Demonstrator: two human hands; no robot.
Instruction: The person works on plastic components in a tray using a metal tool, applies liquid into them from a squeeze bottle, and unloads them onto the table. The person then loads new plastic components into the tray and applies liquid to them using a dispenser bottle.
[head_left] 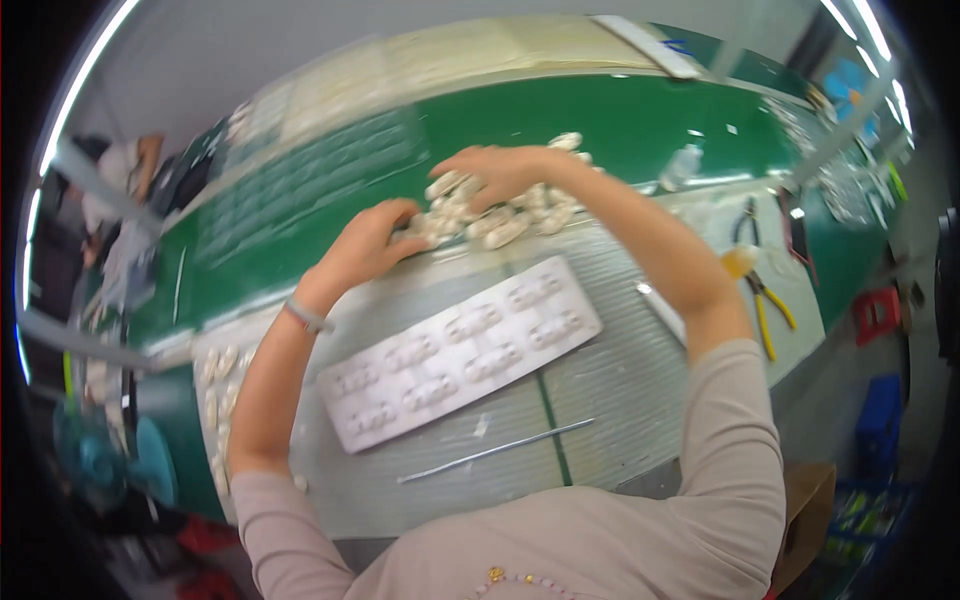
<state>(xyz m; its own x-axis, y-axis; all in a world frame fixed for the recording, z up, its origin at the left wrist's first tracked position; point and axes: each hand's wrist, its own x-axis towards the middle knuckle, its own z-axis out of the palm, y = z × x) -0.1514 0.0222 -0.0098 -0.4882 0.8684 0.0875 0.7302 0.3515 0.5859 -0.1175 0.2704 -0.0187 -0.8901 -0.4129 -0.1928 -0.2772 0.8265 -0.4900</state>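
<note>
A heap of small off-white rounded pieces [505, 230] lies at the table's middle, their kind too blurred to tell. From the left, my left hand [370, 240] reaches to the heap's edge, its fingers curved and thumb apart. Over the heap's far side, my right hand [505, 172] spreads fingers and thumb around several pieces; no firm grip shows. Nearer to me, a white tray [405, 398] rests tilted on a translucent ribbed sheet [620, 400], with small white pieces seated in its two rows of recesses. Between the tray and my body lies a thin metal rod [495, 450].
Right of the sheet lie yellow-handled pliers [768, 320], other pliers [746, 222] and a white bar [660, 312]. A clear bottle [682, 167] stands behind. More pieces [215, 400] sit by my left arm. A clear moulded sheet [310, 180] lies on the green table's far left.
</note>
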